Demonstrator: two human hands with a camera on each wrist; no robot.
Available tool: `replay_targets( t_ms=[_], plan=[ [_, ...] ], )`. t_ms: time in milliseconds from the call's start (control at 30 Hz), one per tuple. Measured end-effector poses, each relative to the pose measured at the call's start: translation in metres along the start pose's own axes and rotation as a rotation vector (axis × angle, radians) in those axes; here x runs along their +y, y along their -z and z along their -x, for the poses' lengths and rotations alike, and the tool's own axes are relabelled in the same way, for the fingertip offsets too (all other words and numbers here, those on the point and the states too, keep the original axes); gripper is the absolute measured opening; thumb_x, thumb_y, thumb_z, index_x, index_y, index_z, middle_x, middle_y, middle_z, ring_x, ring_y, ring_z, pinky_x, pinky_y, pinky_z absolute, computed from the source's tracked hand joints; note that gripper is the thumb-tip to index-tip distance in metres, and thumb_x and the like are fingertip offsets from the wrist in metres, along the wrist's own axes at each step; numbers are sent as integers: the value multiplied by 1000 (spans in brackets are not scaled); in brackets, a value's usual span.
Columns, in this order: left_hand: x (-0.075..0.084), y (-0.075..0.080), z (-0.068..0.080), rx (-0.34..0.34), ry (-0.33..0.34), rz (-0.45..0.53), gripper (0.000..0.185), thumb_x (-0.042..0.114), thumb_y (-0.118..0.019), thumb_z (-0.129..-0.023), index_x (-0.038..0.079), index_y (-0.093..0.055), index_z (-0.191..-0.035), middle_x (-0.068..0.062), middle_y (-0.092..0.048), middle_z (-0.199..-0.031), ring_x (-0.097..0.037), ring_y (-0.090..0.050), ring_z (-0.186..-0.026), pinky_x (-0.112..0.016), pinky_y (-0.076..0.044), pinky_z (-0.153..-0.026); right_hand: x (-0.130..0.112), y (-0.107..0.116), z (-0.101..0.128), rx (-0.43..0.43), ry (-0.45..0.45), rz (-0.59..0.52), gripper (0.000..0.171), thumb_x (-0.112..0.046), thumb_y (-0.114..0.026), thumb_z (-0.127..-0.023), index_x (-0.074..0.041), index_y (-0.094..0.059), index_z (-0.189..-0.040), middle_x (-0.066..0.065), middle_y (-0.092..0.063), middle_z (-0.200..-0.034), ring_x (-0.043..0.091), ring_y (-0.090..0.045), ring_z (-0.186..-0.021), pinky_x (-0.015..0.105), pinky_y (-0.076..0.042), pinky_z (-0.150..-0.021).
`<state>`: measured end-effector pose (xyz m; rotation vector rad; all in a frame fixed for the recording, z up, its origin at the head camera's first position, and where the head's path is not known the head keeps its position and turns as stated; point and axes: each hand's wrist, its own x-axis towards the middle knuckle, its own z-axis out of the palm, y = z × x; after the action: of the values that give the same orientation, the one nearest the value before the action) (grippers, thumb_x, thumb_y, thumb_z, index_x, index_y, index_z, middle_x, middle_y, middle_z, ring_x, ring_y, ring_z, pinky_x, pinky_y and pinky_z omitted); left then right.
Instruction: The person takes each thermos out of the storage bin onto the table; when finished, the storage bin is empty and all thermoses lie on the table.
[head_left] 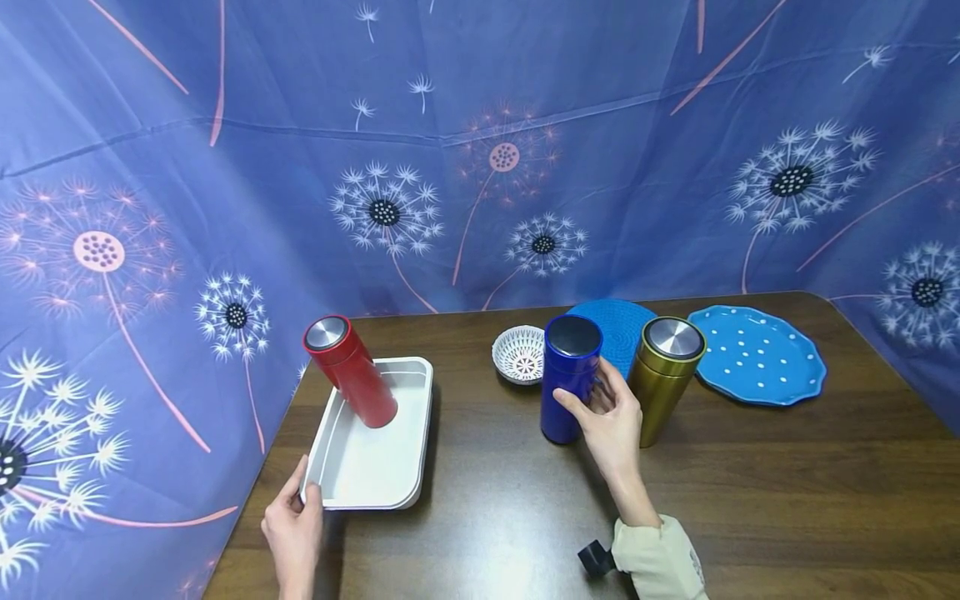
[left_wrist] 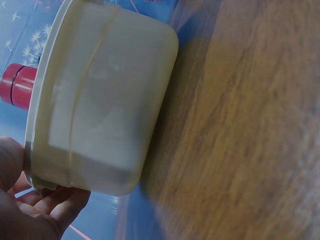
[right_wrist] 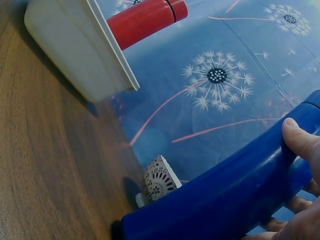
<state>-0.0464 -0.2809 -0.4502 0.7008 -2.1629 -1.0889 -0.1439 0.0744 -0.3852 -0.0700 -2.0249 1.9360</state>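
A red thermos flask with a silver lid stands inside a white rectangular tub on the left of the table. My left hand grips the tub's near left corner, thumb at the rim and fingers against the outer wall, as the left wrist view shows. Toward the middle, my right hand holds a blue thermos flask from its right side, the thumb across its front. The blue flask is upright. Just right of that hand stands a gold thermos flask with a silver lid.
A small white patterned bowl sits left of the blue flask. Behind the flasks lies a round blue woven placemat. A blue polka-dot plate is at the back right. Dandelion-print cloth hangs along the wooden table's back and left.
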Motion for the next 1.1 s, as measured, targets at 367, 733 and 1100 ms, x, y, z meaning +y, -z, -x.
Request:
replay_targets(
  t_ms=[367,733,1100],
  plan=[
    [-2,1,-1,5,2,29,40,-3,-51,-82,2,-64,-120,-26,-62,-105,21,-46,-76,-2,-38,-63,1,-3,-2,2,9,-8,64,4,-78,-70,5,-52,-128,20,-60,-119,23,-57,-106,22,-45,-86],
    [-2,-1,-4,13,-8,6,40,-4,-52,-81,3,-65,-119,-25,-64,-103,19,-47,-74,-2,-38,-60,19,-3,-3,-4,-33,-35,67,2,-78,-72,0,-50,-132,12,-57,-124,15,-54,-109,22,-42,-91],
    [0,-1,-4,-2,-15,35,40,-5,-52,-82,2,-64,-119,-24,-63,-107,17,-48,-75,-3,-39,-62,39,-1,0,-47,-10,-34,78,-8,-74,-79,-13,-34,-145,14,-43,-141,27,-40,-129,45,-30,-105]
  ],
)
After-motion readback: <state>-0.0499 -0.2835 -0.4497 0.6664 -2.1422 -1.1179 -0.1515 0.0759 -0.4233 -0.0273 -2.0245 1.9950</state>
